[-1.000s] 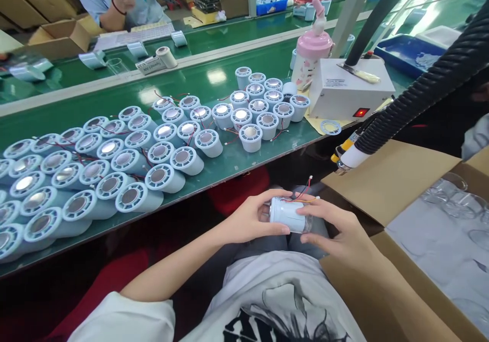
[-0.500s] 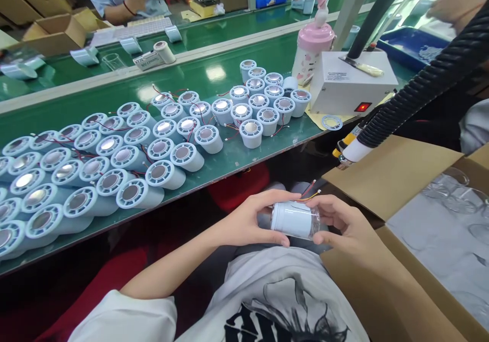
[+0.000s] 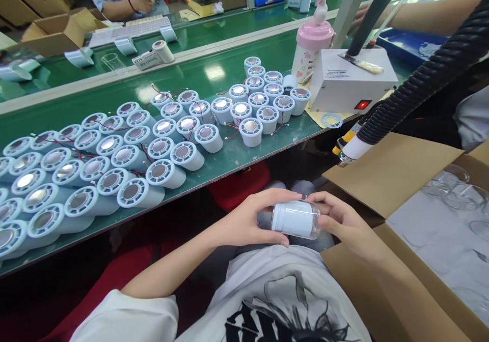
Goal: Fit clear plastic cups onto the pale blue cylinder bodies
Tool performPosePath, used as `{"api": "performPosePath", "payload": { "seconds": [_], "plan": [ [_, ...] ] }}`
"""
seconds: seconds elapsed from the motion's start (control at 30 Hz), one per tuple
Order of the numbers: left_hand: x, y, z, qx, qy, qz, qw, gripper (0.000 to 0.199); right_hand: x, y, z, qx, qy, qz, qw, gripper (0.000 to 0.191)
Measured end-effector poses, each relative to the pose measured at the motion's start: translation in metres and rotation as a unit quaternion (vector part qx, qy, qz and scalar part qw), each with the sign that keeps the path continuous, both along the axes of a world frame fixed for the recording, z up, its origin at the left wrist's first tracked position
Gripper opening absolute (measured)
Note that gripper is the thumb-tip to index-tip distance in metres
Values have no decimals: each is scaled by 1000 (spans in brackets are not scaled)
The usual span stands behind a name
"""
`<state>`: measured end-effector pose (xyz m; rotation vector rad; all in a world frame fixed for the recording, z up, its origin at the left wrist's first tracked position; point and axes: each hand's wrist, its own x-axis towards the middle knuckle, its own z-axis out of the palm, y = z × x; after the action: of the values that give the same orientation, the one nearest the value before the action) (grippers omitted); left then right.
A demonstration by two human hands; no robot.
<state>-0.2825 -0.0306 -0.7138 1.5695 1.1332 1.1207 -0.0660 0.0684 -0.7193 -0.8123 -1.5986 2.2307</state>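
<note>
Can [image 3: 293, 218], blue, inside clear cup [image 3: 316, 222], above lap [image 3: 324, 240]. Held by left hand [image 3: 246, 220], spread wide around sides, thumb near, fingers far. Pinched at clear end by right hand [image 3: 342, 216], half curled. Lying sideways, long axis left to right, clear end pointing right.

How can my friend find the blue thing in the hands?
Find the long green table crowded with pale blue cylinders. Just off its near edge, look between the left hand and right hand. The held cylinder is on its side with a clear casing around it, while those on the table stand on end.
</note>
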Motion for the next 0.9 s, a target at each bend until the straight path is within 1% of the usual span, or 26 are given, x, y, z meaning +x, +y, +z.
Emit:
{"api": "performPosePath", "payload": {
  "seconds": [0.17,0.33,0.53,0.7,0.8,0.87,0.9],
  "plan": [
    [0,0,0,14,-1,-4,1000,73,-2,-2,-5,-32,-12,-13,999,41],
    [-1,-1,-1,32,6,-11,999,72,-8,-7,-3,-66,-35,-2,997,41],
    [-2,-1,-2,46,11,-20,999,75,-18,-11,-1,-130,-58,-6,990,54],
    [-2,-3,-2,44,19,-16,999,74,-19,-12,-2,-199,-73,30,977,60],
    [1,-5,0,33,12,-12,999,68,-18,-12,-1,-237,-84,55,966,65],
    [4,-7,1,13,1,-9,1000,64,-18,-12,-1,-230,-90,77,966,70],
    [5,-8,2,-4,-4,-5,1000,63,-17,-13,-1,-211,-91,81,970,71]
  ]
}}
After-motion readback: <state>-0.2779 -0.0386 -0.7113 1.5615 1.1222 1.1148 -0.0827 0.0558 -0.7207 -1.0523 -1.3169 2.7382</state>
